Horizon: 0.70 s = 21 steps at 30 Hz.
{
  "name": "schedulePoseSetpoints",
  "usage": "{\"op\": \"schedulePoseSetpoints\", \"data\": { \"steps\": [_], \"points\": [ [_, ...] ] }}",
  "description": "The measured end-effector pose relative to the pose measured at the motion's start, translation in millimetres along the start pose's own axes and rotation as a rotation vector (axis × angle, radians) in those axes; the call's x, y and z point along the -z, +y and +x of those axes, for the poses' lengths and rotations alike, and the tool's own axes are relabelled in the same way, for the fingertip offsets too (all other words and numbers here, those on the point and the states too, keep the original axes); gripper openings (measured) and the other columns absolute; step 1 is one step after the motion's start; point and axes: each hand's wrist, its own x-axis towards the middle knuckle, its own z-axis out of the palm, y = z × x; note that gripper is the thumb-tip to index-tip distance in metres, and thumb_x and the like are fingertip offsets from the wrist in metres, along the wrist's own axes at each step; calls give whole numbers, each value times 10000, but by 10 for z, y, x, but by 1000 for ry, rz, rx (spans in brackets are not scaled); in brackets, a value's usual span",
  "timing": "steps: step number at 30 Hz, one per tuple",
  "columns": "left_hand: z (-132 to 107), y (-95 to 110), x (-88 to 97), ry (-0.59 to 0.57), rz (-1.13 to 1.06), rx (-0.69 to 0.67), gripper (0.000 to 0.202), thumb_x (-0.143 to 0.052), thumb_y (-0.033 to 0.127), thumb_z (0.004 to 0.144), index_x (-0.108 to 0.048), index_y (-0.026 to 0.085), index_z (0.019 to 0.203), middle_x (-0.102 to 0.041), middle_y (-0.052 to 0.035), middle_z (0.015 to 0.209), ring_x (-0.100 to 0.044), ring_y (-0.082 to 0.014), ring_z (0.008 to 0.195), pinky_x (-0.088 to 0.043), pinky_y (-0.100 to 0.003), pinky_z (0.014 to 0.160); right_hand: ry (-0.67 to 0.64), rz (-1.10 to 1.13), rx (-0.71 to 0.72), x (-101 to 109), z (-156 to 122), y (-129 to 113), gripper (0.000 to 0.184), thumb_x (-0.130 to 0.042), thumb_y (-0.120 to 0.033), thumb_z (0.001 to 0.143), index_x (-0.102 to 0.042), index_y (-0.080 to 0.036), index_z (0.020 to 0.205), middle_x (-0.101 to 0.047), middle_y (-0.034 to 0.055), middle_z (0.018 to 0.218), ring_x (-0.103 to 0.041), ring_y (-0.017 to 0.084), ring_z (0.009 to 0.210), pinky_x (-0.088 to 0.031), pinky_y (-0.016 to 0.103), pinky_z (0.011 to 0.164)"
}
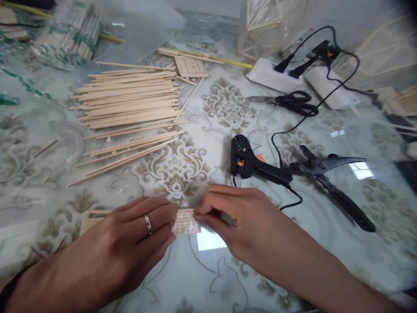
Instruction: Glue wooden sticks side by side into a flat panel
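A narrow panel of wooden sticks [186, 224], laid side by side with shiny glue on its surface, lies low in the middle of the head view. My left hand [130, 234], with a ring on one finger, is closed over the panel and covers much of its length. At the panel's right end my right hand [231, 213] pinches the edge between thumb and fingers. Just beyond the right hand a black hot glue gun [254, 163] rests on its side. Loose wooden sticks [130, 98] are piled behind my left hand.
Pliers-like cutters [332, 182] and black scissors [293, 102] lie at the right. A white power strip [270, 76] with black cords stands behind them. Near the back are a small square stick panel [191, 66] and wrapped stick bundles [70, 34]. A patterned cover [176, 174] spreads over the table.
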Motion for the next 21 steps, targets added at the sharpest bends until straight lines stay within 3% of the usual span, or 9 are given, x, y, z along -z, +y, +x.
{"op": "schedulePoseSetpoints", "data": {
  "steps": [21],
  "points": [
    [-36, -16, -3, -11, -12, 3, 149, -544, 94, 1095, -685, 141, 1104, -748, -55, 1122, -716, -192, 1110, -602, -339, 1008, -67, -26, -77, 9, 26, 20, 207, -738, -27, 944, -680, -208, 863, -709, -39, 879, -662, 127, 771, -470, 260, 669]
  ]
}}
